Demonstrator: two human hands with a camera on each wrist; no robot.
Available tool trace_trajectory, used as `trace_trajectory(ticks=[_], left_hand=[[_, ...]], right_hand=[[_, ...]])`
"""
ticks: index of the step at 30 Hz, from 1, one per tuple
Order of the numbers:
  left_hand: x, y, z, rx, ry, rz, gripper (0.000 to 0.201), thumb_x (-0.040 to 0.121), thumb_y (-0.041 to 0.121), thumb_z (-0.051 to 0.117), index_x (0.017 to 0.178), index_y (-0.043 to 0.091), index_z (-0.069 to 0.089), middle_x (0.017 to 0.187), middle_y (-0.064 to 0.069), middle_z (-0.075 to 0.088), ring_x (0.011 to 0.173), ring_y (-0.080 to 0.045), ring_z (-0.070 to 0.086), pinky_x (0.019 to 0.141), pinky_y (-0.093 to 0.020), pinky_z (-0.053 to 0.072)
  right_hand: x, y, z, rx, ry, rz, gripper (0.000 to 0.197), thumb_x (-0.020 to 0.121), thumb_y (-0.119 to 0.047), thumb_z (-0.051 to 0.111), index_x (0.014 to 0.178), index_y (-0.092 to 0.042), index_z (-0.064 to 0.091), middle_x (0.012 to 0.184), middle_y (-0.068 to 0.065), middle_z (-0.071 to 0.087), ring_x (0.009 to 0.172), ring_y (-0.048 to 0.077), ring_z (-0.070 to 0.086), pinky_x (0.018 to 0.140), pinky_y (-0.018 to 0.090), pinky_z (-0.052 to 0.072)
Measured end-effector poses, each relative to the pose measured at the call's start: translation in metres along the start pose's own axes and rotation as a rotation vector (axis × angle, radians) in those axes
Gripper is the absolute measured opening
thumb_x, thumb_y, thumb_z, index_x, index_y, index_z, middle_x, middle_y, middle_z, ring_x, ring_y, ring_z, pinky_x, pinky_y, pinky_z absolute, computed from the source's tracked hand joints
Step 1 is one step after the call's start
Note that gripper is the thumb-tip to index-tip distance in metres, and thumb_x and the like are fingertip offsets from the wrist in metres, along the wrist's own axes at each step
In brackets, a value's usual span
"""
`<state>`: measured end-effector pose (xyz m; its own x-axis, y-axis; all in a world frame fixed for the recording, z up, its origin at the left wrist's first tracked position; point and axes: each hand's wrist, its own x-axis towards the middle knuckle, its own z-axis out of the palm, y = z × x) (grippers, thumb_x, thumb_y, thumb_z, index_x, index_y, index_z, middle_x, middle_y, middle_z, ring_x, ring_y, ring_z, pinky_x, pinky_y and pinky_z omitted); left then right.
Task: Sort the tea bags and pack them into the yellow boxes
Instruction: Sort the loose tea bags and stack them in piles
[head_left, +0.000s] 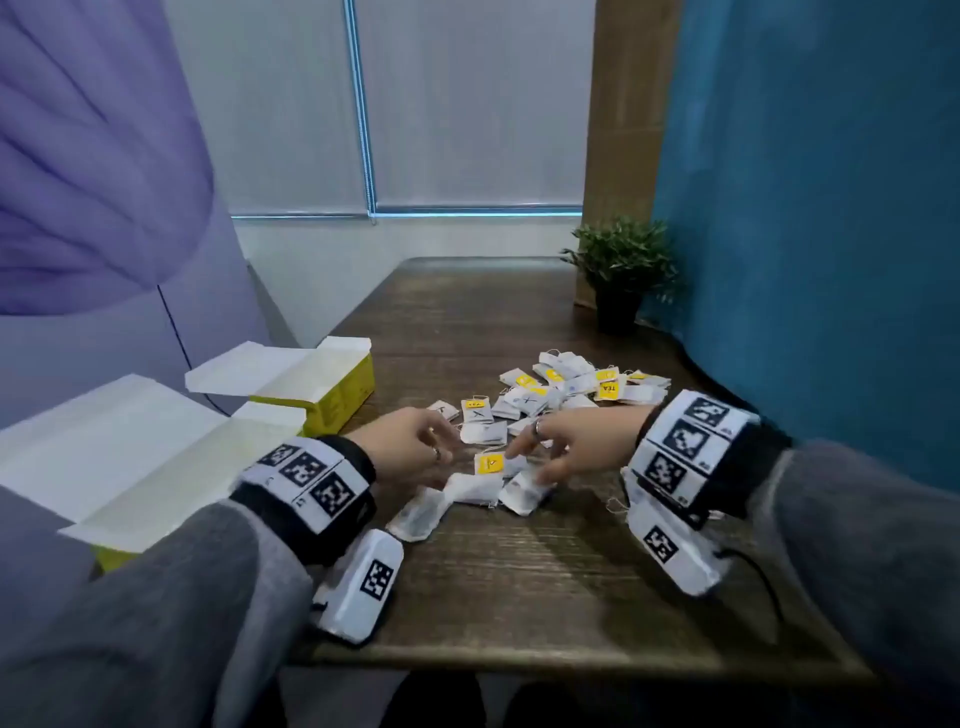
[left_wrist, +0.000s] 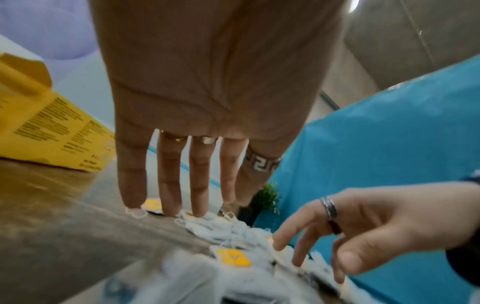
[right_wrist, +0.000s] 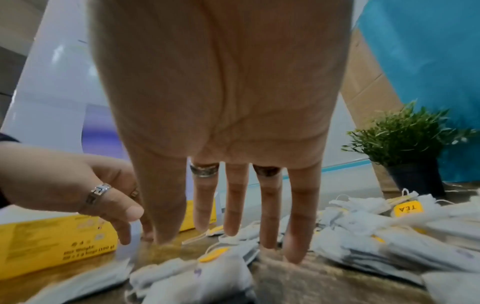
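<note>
Several white tea bags with yellow tags lie scattered mid-table, the far heap (head_left: 566, 387) behind my hands and a few near bags (head_left: 422, 512) in front. A yellow-tagged bag (head_left: 489, 463) lies between my hands. My left hand (head_left: 441, 447) hovers over the bags with straight fingers (left_wrist: 168, 185), holding nothing. My right hand (head_left: 535, 460) reaches in with spread fingertips (right_wrist: 296, 242) touching the bags, gripping none. Two yellow boxes stand open at the left: the far one (head_left: 340, 397) and the near one (head_left: 117, 558), both with white flaps up.
A small potted plant (head_left: 621, 275) stands at the table's back right. A blue curtain (head_left: 831, 234) runs along the right side. The wooden table (head_left: 519, 597) has bare surface in front of the bags, up to its near edge.
</note>
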<state>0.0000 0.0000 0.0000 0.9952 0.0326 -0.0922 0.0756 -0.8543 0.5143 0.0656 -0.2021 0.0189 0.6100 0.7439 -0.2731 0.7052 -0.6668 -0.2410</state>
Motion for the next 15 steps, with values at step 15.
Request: trace_trajectory(ticks=[15], left_hand=[[0.041, 0.018, 0.020, 0.313, -0.298, 0.013, 0.031, 0.082, 0.018, 0.066, 0.111, 0.011, 0.060, 0.090, 0.003, 0.056, 0.079, -0.013, 0.051, 0.064, -0.023, 0.040]], right_hand=[[0.026, 0.024, 0.019, 0.109, -0.154, 0.017, 0.026, 0.080, -0.035, 0.072, 0.097, -0.018, 0.060, 0.079, -0.010, 0.054, 0.081, 0.012, 0.053, 0.068, 0.022, 0.044]])
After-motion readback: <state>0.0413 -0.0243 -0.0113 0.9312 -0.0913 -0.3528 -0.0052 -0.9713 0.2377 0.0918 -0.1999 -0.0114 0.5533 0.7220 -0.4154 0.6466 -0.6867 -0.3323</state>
